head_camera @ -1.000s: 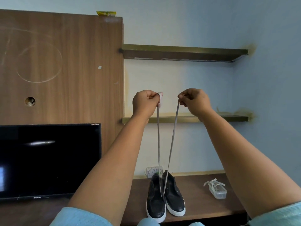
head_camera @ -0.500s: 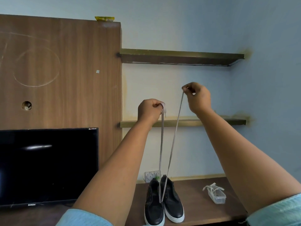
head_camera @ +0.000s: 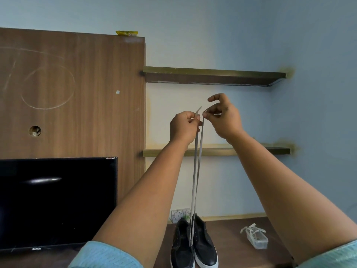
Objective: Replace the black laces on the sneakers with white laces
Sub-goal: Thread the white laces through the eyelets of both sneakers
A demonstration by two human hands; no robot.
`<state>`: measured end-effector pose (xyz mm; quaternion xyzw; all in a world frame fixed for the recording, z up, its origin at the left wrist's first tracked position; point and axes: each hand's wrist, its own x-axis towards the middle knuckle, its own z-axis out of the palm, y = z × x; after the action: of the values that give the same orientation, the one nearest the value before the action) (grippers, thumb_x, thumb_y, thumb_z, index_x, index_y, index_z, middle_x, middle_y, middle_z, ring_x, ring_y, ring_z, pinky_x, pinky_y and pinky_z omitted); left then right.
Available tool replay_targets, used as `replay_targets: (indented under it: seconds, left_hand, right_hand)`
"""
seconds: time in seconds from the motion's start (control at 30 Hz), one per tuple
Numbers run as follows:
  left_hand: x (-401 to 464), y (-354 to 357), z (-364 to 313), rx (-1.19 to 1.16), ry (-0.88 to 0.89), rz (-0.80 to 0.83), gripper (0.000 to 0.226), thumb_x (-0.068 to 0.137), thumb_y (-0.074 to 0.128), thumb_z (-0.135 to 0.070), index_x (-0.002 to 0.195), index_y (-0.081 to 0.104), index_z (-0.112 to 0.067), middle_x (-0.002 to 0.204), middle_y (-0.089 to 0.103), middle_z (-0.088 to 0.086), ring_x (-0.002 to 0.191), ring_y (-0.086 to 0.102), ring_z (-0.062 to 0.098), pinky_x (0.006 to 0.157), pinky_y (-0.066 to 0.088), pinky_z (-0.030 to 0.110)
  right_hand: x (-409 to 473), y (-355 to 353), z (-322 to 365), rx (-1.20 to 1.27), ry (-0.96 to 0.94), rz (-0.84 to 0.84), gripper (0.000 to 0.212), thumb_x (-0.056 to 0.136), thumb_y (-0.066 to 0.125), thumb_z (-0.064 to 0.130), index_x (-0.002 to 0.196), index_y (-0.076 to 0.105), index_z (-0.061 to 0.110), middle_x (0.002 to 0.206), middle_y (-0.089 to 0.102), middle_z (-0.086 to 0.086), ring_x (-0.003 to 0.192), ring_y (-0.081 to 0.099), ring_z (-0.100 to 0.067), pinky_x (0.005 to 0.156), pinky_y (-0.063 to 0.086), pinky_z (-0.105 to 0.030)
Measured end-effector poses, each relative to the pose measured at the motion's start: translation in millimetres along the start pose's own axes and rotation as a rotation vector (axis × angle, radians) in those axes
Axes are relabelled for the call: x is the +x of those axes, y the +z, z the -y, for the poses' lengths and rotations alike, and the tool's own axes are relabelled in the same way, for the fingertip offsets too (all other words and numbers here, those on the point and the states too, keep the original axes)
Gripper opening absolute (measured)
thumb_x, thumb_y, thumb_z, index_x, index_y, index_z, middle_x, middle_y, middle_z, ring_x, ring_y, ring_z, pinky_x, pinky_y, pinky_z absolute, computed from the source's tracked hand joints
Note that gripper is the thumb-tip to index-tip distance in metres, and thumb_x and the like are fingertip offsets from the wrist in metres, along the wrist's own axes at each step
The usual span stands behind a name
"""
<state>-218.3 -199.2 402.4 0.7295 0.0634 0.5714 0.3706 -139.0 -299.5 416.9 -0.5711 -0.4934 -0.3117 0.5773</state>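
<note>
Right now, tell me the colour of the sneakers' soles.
White soles under the black sneakers, seen in the head view.

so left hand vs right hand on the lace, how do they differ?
The left hand is a closed fist around one lace end; the right hand pinches the other end with thumb and a finger, its other fingers spread. The left hand sits slightly lower than the right hand. Shared: both are raised above the sneakers, each holding one strand taut.
</note>
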Motion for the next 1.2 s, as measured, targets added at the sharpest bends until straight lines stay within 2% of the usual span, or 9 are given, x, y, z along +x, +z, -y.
replay_targets:
  seconds: [0.2, 0.37, 0.53, 0.63, 0.73, 0.87, 1.07, 1.2]
  left_hand:
    - [-0.8, 0.5, -3.0, 0.052, -0.027, 0.012, 0.019, 0.096, 0.057, -0.026, 0.094, 0.070, -0.012, 0.083, 0.072, -0.003, 0.057, 0.065, 0.011, 0.061, 0.049, 0.024]
    - [-3.9, 2.7, 1.8, 0.117, -0.015, -0.015, 0.022, 0.094, 0.059, -0.029, 0.088, 0.072, -0.012, 0.077, 0.070, 0.005, 0.076, 0.067, 0.025, 0.074, 0.053, 0.033]
    - [-5.1, 2.5, 6.8, 0.012, -0.051, -0.033, 0.011, 0.091, 0.065, -0.023, 0.091, 0.072, -0.015, 0.076, 0.068, -0.004, 0.079, 0.069, 0.021, 0.075, 0.056, 0.032]
    - [-4.6, 2.2, 5.4, -0.060, -0.030, -0.067, 0.006, 0.088, 0.068, -0.018, 0.089, 0.072, -0.013, 0.075, 0.069, -0.005, 0.067, 0.068, 0.014, 0.077, 0.058, 0.034]
    - [-4.6, 2.3, 0.7, -0.074, -0.002, -0.084, 0.004, 0.088, 0.069, -0.019, 0.088, 0.071, -0.015, 0.075, 0.069, -0.005, 0.069, 0.068, 0.015, 0.075, 0.057, 0.031]
    - [-2.2, 2.2, -7.5, -0.070, 0.014, -0.096, 0.008, 0.089, 0.067, -0.022, 0.090, 0.072, -0.015, 0.077, 0.068, -0.006, 0.071, 0.067, 0.016, 0.073, 0.056, 0.030]
    - [-1.0, 2.4, -8.5, -0.058, 0.038, -0.072, 0.008, 0.089, 0.067, -0.020, 0.091, 0.073, -0.015, 0.078, 0.070, -0.004, 0.073, 0.068, 0.014, 0.078, 0.059, 0.040]
    - [-3.2, 3.7, -9.2, -0.028, 0.058, -0.062, 0.010, 0.090, 0.066, -0.023, 0.091, 0.074, -0.017, 0.079, 0.071, -0.005, 0.075, 0.068, 0.015, 0.077, 0.059, 0.041]
  right_hand:
    - [5.3, -5.9, 2.5, 0.036, 0.035, -0.084, 0.034, 0.090, 0.066, 0.007, 0.117, 0.049, 0.016, 0.087, 0.066, 0.002, 0.082, 0.060, -0.007, 0.067, 0.042, -0.012]
    - [7.9, -11.2, -0.5, 0.128, 0.135, -0.197, 0.026, 0.093, 0.058, 0.004, 0.111, 0.047, 0.020, 0.082, 0.063, 0.007, 0.078, 0.056, -0.001, 0.068, 0.042, -0.015]
    - [9.7, -17.2, 3.7, 0.441, 0.317, -0.334, 0.023, 0.095, 0.054, 0.003, 0.108, 0.047, 0.021, 0.090, 0.063, -0.001, 0.082, 0.062, -0.012, 0.072, 0.050, -0.027]
    - [6.3, -15.6, 4.0, 0.326, 0.293, -0.172, 0.021, 0.093, 0.057, 0.000, 0.105, 0.053, 0.016, 0.087, 0.066, -0.002, 0.083, 0.067, -0.015, 0.079, 0.056, -0.030]
    - [-1.2, -9.9, 2.2, 0.344, 0.294, -0.025, 0.027, 0.090, 0.064, 0.002, 0.109, 0.052, 0.017, 0.084, 0.069, -0.005, 0.083, 0.070, -0.019, 0.082, 0.059, -0.034]
    - [-3.2, -5.1, 9.8, 0.331, 0.233, -0.002, 0.028, 0.088, 0.068, 0.005, 0.102, 0.046, 0.018, 0.086, 0.071, -0.007, 0.081, 0.070, -0.020, 0.078, 0.057, -0.039]
    - [-1.1, -2.5, 16.0, 0.294, 0.161, -0.043, 0.031, 0.087, 0.067, 0.002, 0.093, 0.041, 0.018, 0.086, 0.071, -0.009, 0.073, 0.065, -0.013, 0.074, 0.055, -0.028]
    - [-1.0, -4.6, 15.3, 0.307, 0.162, -0.040, 0.032, 0.087, 0.068, 0.002, 0.094, 0.041, 0.016, 0.084, 0.071, -0.007, 0.074, 0.065, -0.012, 0.077, 0.054, -0.029]
